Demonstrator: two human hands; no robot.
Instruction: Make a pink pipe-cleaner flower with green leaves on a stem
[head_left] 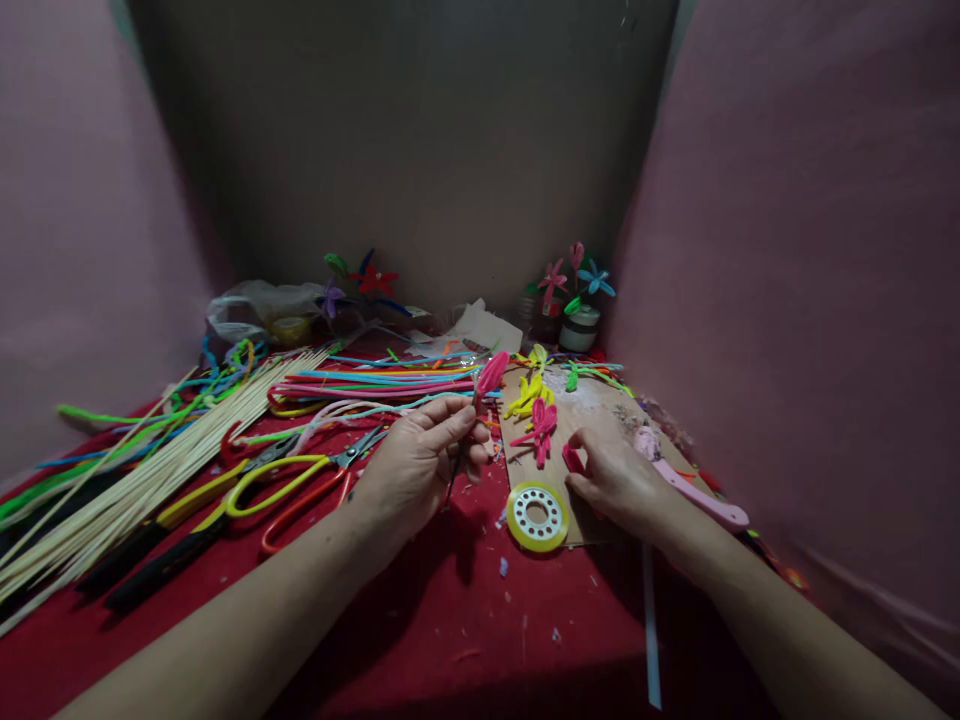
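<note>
Left hand [442, 445] gripped a stem [452, 482], pink bud [492, 374] already atop; right hand [619, 475] pinched a pink piece [572, 460]; loose pink loops [541, 430] lay near the cardboard's left edge [517, 466].

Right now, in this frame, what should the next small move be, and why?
Probably bring the pink piece up beside the pink bud. The right hand pinches that piece low over the cardboard, while the left hand already holds the bud's dark stem, and the two pinks look alike.
</note>
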